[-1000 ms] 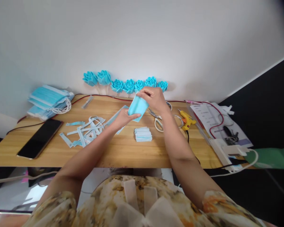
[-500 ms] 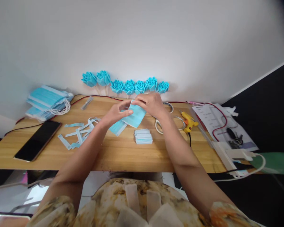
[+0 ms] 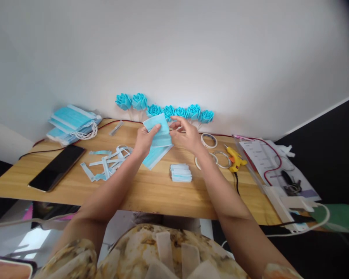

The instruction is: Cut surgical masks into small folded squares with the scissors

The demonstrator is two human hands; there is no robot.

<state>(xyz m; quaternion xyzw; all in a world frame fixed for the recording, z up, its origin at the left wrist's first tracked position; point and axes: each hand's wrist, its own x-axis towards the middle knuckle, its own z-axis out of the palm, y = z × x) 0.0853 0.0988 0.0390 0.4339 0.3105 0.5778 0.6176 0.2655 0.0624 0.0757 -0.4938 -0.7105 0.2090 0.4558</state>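
My left hand (image 3: 145,139) grips a folded light-blue face mask piece (image 3: 159,126), the thumb lying across its front. Just right of that piece is my right hand (image 3: 187,133), its fingers apart and partly curled, with nothing visible in them; whether a fingertip touches the edge I cannot tell. Under the held piece, another flat blue mask piece (image 3: 155,157) lies on the wooden table (image 3: 151,193). A small stack of folded mask pieces (image 3: 180,173) rests nearer my body. Cut mask strips (image 3: 106,164) are scattered beside my left forearm.
Several blue paper-like roses (image 3: 139,101) on sticks lean against the wall. Whole masks (image 3: 72,120) are piled at left, behind a phone (image 3: 56,168). Tape rolls (image 3: 208,140), a yellow glue gun (image 3: 235,159), papers (image 3: 257,151) and a power strip (image 3: 282,209) are on the right.
My right hand has let go of the mask piece and moved slightly right. My left hand now holds it alone, raised and turned more upright. The camera view has shifted a little.
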